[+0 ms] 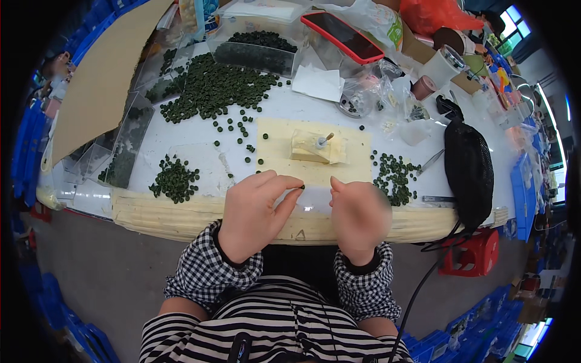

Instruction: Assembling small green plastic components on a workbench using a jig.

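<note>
My left hand (257, 209) pinches a small dark green ring-like piece (302, 187) between thumb and forefinger, just above the table's near edge. Across a short gap, my right hand (360, 213) is curled with its fingertips turned toward that piece; part of it is blurred, and whatever its fingers hold is hidden. Beyond both hands stands a small block wrapped in yellowish tape (308, 148), with a short peg (325, 140) sticking out of it. It rests on a cream sheet (275, 166). Similar green pieces lie in a small pile (174, 179) at left and a looser group (393, 175) at right.
A large heap of green pieces (212, 88) spreads at the far left, by a clear bin (257, 54) of more. A red-cased phone (342, 37) leans at the back. Tweezers (431, 161) and a black mesh pouch (469, 172) lie at right. A red stool (475, 254) stands below.
</note>
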Available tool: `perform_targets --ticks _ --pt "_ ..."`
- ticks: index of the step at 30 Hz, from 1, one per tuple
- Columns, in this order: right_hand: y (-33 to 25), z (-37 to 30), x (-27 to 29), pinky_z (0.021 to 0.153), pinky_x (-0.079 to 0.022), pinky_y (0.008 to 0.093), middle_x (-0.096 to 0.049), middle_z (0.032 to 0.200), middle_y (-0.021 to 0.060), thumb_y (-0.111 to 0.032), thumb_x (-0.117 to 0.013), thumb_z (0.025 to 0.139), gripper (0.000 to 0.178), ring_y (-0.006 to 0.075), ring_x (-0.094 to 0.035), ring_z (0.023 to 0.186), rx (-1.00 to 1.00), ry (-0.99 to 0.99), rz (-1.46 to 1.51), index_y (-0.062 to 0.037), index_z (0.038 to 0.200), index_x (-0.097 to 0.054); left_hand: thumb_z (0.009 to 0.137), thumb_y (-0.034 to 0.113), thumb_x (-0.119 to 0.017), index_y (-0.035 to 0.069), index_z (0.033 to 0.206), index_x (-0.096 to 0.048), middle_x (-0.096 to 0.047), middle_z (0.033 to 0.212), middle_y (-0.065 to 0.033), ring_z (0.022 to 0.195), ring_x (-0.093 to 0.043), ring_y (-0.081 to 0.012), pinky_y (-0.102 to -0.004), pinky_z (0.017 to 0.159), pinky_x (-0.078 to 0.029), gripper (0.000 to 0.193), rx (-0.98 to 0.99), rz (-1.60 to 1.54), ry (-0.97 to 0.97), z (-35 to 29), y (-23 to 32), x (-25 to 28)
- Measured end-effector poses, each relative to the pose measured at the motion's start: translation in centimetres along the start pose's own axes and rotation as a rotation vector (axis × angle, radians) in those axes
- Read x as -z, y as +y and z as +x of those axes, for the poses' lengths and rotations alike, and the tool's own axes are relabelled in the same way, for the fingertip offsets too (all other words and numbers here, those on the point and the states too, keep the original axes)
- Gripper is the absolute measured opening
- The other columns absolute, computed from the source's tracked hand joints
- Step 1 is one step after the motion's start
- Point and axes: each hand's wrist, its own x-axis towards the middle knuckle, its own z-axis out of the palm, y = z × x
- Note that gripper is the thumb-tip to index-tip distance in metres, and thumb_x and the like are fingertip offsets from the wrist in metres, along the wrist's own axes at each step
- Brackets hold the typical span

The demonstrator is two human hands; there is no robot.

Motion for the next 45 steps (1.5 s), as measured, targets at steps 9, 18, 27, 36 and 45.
perform_targets --ticks 9,18,27,36,45 --pt "-0.2 -0.2 -0.3 0.061 -0.045 0.0226 -0.060 0.078 0.0087 0.009 -0.064 0.077 0.024 0.0149 -0.058 0.067 -0.003 0.027 -0.013 0.0009 0.100 -0.068 0.081 0.005 -0.065 0.004 0.090 -0.064 -0.051 0.060 -0.0028 0.050 -0.045 -0.0159 -0.0272 0.051 -0.041 0.009 0.126 0.076 -0.057 -0.8 0.3 1.9" --pt "0.0 -0.2 -0.3 0.061 -0.045 0.0228 -0.060 0.078 0.0090 0.007 -0.064 0.078 0.024 0.0150 -0.057 0.067 0.019 0.037 -0.006 0.0005 0.100 -0.069 0.096 0.003 -0.040 -0.004 0.122 -0.044 -0.051 0.113 -0.0131 0.099 -0.051 -0.0140 -0.0225 0.087 -0.045 0.027 0.840 -1.598 0.162 -1.1 -0.5 2.8" --pt "-0.3 0.0 -0.2 0.061 -0.045 0.0229 -0.061 0.077 0.0092 0.007 -0.064 0.078 0.023 0.0153 -0.058 0.067 0.053 -0.002 -0.040 0.0011 0.099 -0.068 0.101 0.020 -0.038 0.000 0.112 -0.049 -0.053 0.084 -0.0013 0.064 -0.047 -0.0065 -0.0188 0.061 -0.043 0.026 0.818 -1.779 -0.152 -1.2 -0.4 2.3" --pt "-1.7 3.0 1.3 0.060 -0.046 0.0239 -0.061 0.078 0.0094 0.006 -0.064 0.078 0.020 0.0157 -0.059 0.067 0.134 -0.008 -0.160 0.0004 0.097 -0.068 0.100 0.018 -0.040 -0.002 0.125 -0.048 -0.059 0.085 -0.0017 0.064 -0.044 -0.0055 -0.0174 0.058 -0.038 0.033 0.802 -1.283 -0.689 1.3 1.4 2.6" --pt "-0.3 8.1 0.9 0.068 -0.045 0.0334 -0.059 0.080 0.0101 -0.006 -0.068 0.076 0.015 0.0261 -0.057 0.077 0.197 -0.126 -0.331 -0.0010 0.089 -0.065 0.094 0.011 -0.049 -0.001 0.113 -0.057 -0.066 0.096 -0.0152 0.062 -0.050 -0.0079 -0.0187 0.058 -0.041 0.024 0.686 -1.310 -0.852 4.5 -0.9 1.5"
